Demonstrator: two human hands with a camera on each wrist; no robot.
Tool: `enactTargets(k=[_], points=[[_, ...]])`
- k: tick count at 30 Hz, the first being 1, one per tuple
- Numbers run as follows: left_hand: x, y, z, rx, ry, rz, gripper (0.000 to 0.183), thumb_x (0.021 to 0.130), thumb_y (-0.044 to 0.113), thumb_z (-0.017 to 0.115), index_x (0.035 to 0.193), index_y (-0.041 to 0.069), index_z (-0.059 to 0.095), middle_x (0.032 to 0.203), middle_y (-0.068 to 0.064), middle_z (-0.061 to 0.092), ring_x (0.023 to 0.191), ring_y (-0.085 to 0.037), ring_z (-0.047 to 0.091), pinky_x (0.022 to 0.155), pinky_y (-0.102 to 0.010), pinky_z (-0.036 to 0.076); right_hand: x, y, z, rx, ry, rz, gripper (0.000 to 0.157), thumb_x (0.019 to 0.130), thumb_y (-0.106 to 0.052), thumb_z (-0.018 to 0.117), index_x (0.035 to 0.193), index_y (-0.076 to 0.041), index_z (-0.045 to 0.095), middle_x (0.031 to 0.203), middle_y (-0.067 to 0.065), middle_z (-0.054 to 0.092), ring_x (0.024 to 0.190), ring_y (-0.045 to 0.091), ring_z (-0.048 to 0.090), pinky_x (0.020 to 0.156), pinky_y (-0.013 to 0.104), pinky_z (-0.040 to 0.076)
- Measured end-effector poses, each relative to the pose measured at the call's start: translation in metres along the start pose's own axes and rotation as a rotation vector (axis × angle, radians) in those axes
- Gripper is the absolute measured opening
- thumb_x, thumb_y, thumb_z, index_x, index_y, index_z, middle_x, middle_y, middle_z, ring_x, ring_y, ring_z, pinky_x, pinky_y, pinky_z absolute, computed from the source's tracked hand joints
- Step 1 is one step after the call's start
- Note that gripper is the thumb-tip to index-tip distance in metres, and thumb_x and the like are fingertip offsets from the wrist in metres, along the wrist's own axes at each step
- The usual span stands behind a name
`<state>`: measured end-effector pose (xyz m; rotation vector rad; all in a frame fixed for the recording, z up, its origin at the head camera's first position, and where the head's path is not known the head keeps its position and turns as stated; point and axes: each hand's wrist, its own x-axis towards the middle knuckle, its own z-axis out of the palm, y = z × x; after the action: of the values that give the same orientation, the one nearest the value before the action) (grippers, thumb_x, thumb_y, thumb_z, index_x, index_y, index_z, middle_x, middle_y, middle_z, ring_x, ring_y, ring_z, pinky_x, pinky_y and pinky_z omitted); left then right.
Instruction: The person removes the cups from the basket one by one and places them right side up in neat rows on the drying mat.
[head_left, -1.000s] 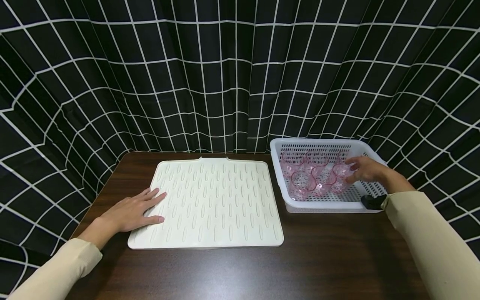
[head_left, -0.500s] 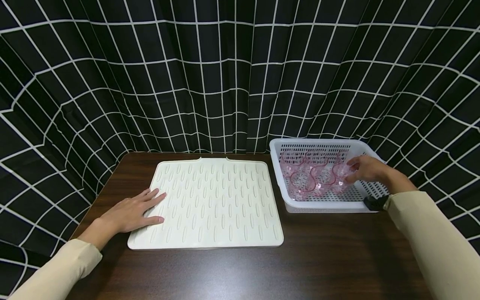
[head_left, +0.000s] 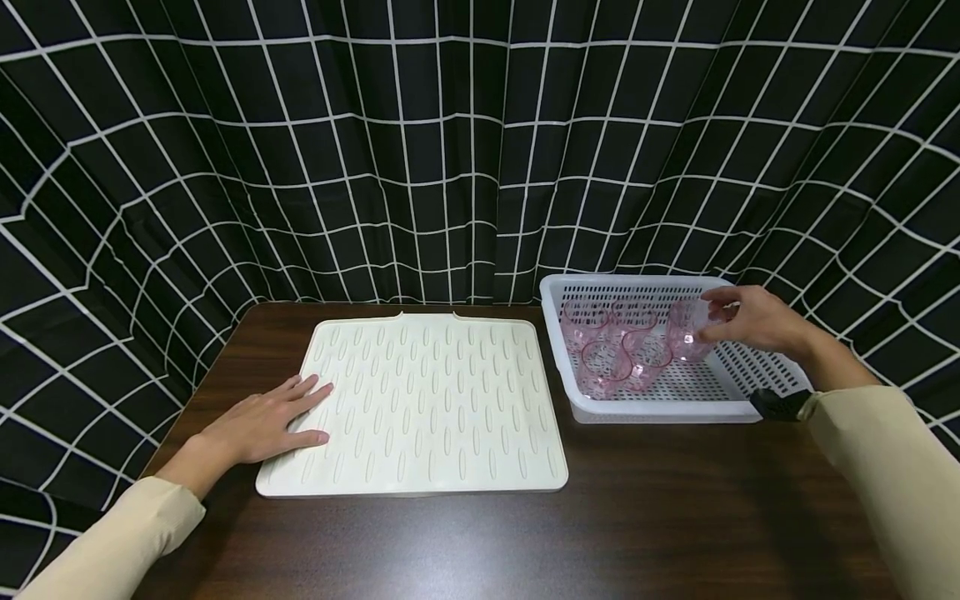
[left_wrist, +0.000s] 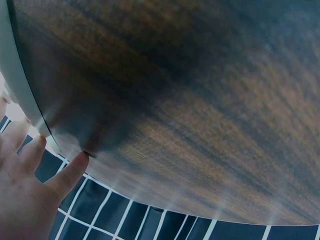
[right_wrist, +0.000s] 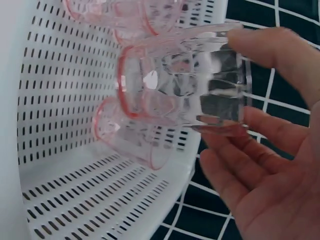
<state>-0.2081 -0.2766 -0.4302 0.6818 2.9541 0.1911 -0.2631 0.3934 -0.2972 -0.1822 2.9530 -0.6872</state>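
Observation:
My right hand [head_left: 765, 321] pinches a clear pink-tinted tumbler [head_left: 686, 337] at one end, thumb on one side and fingers on the other. In the right wrist view the tumbler [right_wrist: 180, 82] shows a faceted body and a stronger pink ring at the end away from the hand. It is raised over the right part of the white basket [head_left: 553, 350], above the other pink tumblers [head_left: 597, 375] inside. My left hand [head_left: 258, 425] lies with spread fingers on the left side of a cream ribbed mat [head_left: 435, 400].
The dark wood table [head_left: 420, 542] carries the mat at the centre and the basket at back right. A black curtain with a white grid [head_left: 450, 150] hangs behind and around both sides. The basket's perforated wall [right_wrist: 60, 100] surrounds the tumblers.
My right hand has moved up and to the right, lifting the tumbler from its place among the others in the basket. The left hand and the mat stay where they were.

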Motion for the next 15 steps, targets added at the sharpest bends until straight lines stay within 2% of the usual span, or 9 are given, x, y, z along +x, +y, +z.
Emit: enactTargets(k=[4,9,15], points=[[0.000,0.000,-0.001,0.004,0.003,-0.001,0.084,0.091,0.070,0.051,0.154,0.015,0.040,0.157,-0.020,0.035,0.142,-0.048,0.032,0.099,-0.071,0.035,-0.004,-0.005,-0.004,0.031,0.049,-0.059,0.075,0.086,-0.024,0.079,0.140,0.012,0.042,0.124,0.031,0.053,0.109,0.042,0.053,0.078,0.032,0.053],[0.000,0.000,-0.001,0.010,0.001,0.003,0.084,0.091,0.070,0.051,0.153,0.015,0.040,0.157,-0.021,0.036,0.142,-0.047,0.032,0.099,-0.071,0.035,-0.009,-0.017,-0.007,0.084,0.104,-0.089,0.072,0.088,-0.023,0.078,0.143,0.006,0.042,0.130,0.030,0.051,0.115,0.044,0.051,0.073,0.012,0.045],[0.000,0.001,-0.002,0.007,-0.001,0.005,0.084,0.091,0.069,0.051,0.154,0.015,0.040,0.156,-0.021,0.035,0.141,-0.048,0.032,0.099,-0.071,0.035,-0.016,-0.041,-0.003,0.170,0.176,-0.154,0.068,0.088,-0.016,0.075,0.144,0.003,0.043,0.133,0.028,0.050,0.118,0.043,0.049,0.073,0.002,0.038]])
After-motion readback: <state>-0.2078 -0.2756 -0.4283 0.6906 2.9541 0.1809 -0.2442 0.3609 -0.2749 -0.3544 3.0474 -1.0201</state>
